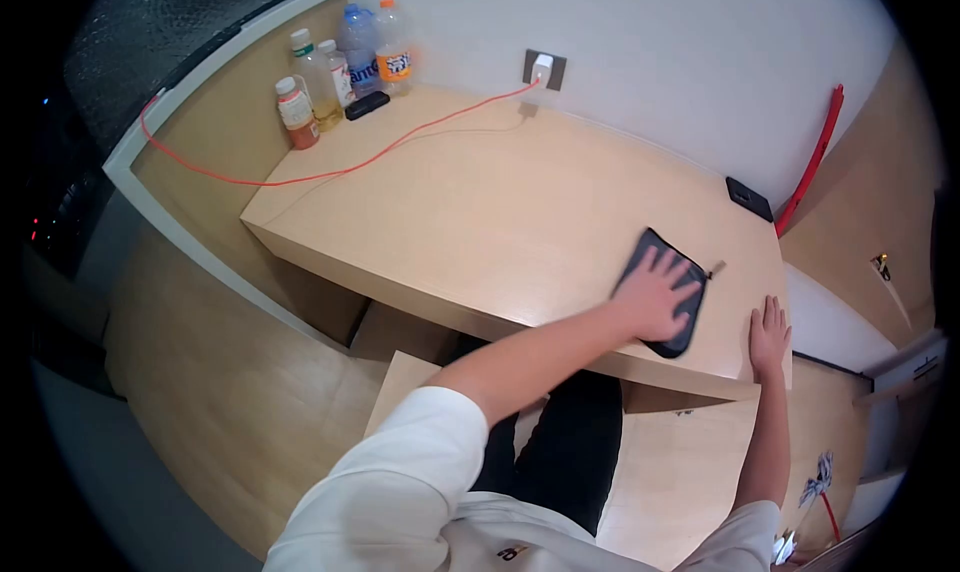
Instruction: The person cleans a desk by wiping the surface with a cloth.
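My left hand (pixel 652 300) lies palm down on a dark grey zip pouch (pixel 697 284), its fingers spread and stretched out. The pouch is flat on the light wood desk (pixel 480 202), near its front edge, with a small pull tab sticking out at its right side. Part of the pouch is hidden under the hand. To the right, my right hand (pixel 769 340) rests flat at the desk's right edge, fingers extended and holding nothing.
Several bottles (pixel 325 84) and a small black case (pixel 367 106) stand at the back left. A red cable (pixel 385 154) runs from the wall plug (pixel 542 69) across the desk to the left partition. A black flat object (pixel 749 200) lies at the back right, near a red strap (pixel 815 157).
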Tool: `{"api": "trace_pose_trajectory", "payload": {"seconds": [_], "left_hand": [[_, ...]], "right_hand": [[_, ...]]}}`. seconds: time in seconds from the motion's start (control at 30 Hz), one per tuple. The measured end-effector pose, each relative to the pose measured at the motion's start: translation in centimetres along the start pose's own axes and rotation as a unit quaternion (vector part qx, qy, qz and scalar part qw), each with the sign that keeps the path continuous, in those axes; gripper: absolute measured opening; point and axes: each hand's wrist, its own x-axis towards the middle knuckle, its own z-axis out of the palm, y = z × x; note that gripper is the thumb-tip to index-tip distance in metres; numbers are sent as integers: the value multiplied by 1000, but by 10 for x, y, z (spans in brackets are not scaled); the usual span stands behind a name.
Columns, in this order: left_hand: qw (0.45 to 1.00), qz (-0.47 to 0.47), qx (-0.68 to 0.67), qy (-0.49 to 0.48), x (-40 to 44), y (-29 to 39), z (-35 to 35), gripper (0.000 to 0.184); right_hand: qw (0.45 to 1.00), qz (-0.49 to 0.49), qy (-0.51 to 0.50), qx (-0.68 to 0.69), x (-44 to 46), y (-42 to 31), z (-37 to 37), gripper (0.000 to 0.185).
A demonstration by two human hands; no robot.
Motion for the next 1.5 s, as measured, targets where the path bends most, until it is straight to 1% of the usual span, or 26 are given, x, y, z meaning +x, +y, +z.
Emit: {"api": "trace_pose_trajectory", "payload": {"seconds": [0.03, 0.07, 0.1, 0.2, 0.27, 0.3, 0.37, 0.47, 0.57, 0.63, 0.73, 0.83, 0.87, 0.97, 1.0, 1.1, 1.17, 1.2, 1.23, 1.27, 1.37, 1.5], "left_hand": [[1000, 11, -11, -10, 5, 15, 5, 69], [999, 18, -14, -28, 6, 26, 4, 75], [1000, 15, -9, -22, 8, 27, 8, 77], [1000, -6, -3, -12, 12, 8, 5, 85], [997, -77, 17, 20, 9, -31, -2, 85], [993, -105, 29, 53, 3, -61, -11, 84], [979, -176, 57, 88, -21, -125, -46, 81], [951, -276, 110, 83, -86, -231, -99, 79], [932, -332, 140, 37, -159, -304, -145, 83], [920, -361, 153, 21, -189, -333, -163, 85], [900, -405, 159, 26, -194, -351, -169, 87], [864, -476, 164, 11, -179, -358, -175, 89], [857, -485, 173, 12, -177, -362, -174, 90], [851, -492, 181, 21, -177, -362, -170, 88], [858, -482, 172, 26, -181, -358, -168, 87], [896, -409, 173, 1, -210, -332, -175, 86], [901, -410, 140, 6, -244, -335, -195, 84], [890, -424, 168, 7, -269, -354, -198, 83], [878, -435, 199, 12, -275, -355, -204, 83], [864, -463, 196, 16, -279, -354, -202, 83], [843, -493, 216, 9, -273, -355, -193, 83], [875, -444, 192, 7, -235, -354, -180, 84]], "right_hand": [[1000, 4, -16, 7, -1, -5, -4, 63], [999, 9, -33, 13, -1, -8, -9, 64], [999, 11, -36, 18, -1, -8, -9, 65], [999, 8, -39, 27, 3, -3, -7, 66], [999, 1, -38, 33, 5, 2, -2, 66], [999, -4, -39, 33, 6, 4, 1, 66], [999, -13, -36, 39, 8, 7, 1, 66], [999, 0, -32, 38, 8, 4, 2, 66], [999, 9, -29, 27, 8, 3, 2, 64], [999, -4, -14, 30, 5, 5, 2, 63], [999, -15, -4, 35, 6, 7, 7, 63], [999, -16, -3, 40, 9, 7, 7, 63], [999, -12, -1, 42, 10, 7, 5, 63], [997, -14, 0, 70, 3, 0, -2, 63], [997, -21, 4, 79, 2, -1, -3, 64], [998, -20, 10, 53, -2, -7, -7, 65], [998, -23, 11, 51, -1, -7, -6, 64], [998, -29, 10, 47, 1, -4, -7, 64], [999, -29, 14, 38, 3, -2, -5, 63], [999, -26, 19, 32, 4, -1, -1, 63], [999, -10, 21, 44, -2, -14, -8, 61], [998, -11, 41, 49, 0, -12, -6, 60]]}}
